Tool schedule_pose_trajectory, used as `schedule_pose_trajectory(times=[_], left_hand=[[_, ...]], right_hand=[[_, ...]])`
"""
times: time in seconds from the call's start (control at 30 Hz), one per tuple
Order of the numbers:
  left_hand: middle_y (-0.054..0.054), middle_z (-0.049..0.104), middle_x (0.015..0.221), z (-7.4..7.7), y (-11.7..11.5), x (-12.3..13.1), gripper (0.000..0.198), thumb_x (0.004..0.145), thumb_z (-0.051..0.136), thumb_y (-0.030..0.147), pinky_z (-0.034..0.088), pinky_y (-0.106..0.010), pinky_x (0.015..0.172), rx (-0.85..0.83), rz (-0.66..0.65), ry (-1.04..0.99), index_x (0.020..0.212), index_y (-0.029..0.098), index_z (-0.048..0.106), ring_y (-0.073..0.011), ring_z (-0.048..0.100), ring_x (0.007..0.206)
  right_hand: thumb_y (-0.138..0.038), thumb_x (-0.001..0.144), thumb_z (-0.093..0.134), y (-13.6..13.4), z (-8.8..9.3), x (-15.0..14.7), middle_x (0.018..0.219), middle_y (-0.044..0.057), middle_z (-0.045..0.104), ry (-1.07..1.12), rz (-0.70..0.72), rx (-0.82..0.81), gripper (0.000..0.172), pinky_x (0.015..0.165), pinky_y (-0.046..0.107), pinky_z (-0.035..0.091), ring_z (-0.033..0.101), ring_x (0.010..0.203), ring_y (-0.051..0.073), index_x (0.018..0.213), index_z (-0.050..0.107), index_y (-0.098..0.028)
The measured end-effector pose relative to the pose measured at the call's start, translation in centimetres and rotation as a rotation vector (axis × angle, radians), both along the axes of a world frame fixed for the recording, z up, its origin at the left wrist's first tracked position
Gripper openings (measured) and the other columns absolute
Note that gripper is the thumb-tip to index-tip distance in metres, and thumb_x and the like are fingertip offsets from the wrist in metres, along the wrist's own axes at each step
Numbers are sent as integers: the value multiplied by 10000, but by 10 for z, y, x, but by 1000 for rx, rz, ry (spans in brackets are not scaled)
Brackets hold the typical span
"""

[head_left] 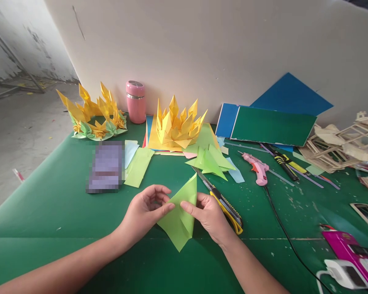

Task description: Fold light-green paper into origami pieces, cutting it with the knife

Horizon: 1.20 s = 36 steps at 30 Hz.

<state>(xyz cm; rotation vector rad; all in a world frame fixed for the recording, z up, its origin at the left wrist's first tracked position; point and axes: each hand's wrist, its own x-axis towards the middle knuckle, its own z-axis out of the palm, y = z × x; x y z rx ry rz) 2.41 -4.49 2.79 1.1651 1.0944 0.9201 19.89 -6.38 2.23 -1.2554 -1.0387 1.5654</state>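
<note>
A light green sheet of folding paper (178, 226), partly folded to a point at its top, is held up between my two hands over the table. My left hand (150, 206) pinches its left edge, thumb in front and the other fingers curled. On the right edge, my right hand (207, 212) grips it with the thumb across the front face and the fingers behind. A yellow and black utility knife (225, 202) lies just beyond my right hand. Several folded green paper pieces (210, 161) lie behind the sheet, near the knife's tip.
Yellow paper crowns (179, 130) stand at the back, one on stacked coloured paper (151, 139). A pink flask (136, 104), a blurred purple item (106, 166) and paper strips (139, 165) are leftward. Rightward lie a pink glue gun (256, 167) with its cord, boards (272, 126) and wooden frames (334, 149).
</note>
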Motion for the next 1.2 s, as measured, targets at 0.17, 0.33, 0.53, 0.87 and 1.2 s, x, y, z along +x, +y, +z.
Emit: schedule_pose_trajectory(times=[0.17, 0.33, 0.53, 0.87, 1.2], left_hand=[[10, 613, 681, 0, -1, -1, 318, 646, 767, 361, 467, -216, 516, 8, -2, 28, 854, 178, 611, -119, 560, 596], [2, 633, 665, 3, -1, -1, 316, 637, 763, 397, 478, -227, 515, 27, 13, 44, 817, 184, 614, -133, 583, 594], [-5, 651, 658, 3, -1, -1, 293, 644, 756, 403, 510, -237, 534, 47, 15, 52, 788, 187, 619, -150, 618, 624], [-17, 659, 708, -1, -2, -3, 173, 697, 715, 332, 523, -220, 533, 178, 25, 143, 767, 191, 643, -157, 632, 656], [-56, 689, 875, 1, -6, -3, 253, 787, 519, 175, 488, -209, 569, 520, -197, 351, 759, 241, 762, -145, 642, 693]], right_hand=[[-511, 618, 784, -1, 0, -1, 839, 70, 757, -30, -27, 0, 374, 720, 377, 563, 706, 780, 271, 804, 733, -191], [-508, 634, 773, -1, -2, -1, 854, 74, 757, -42, -30, 23, 366, 734, 400, 565, 704, 788, 277, 814, 730, -192], [-504, 633, 776, -1, -2, -2, 852, 75, 754, -47, -36, 32, 367, 736, 403, 568, 703, 788, 276, 815, 725, -190], [-503, 616, 789, -2, -1, -4, 825, 65, 748, -21, -47, 22, 365, 744, 400, 564, 701, 775, 272, 799, 713, -197], [-527, 640, 761, 2, 0, -1, 639, 8, 652, -3, -214, 89, 362, 598, 269, 479, 581, 625, 161, 683, 652, -185]])
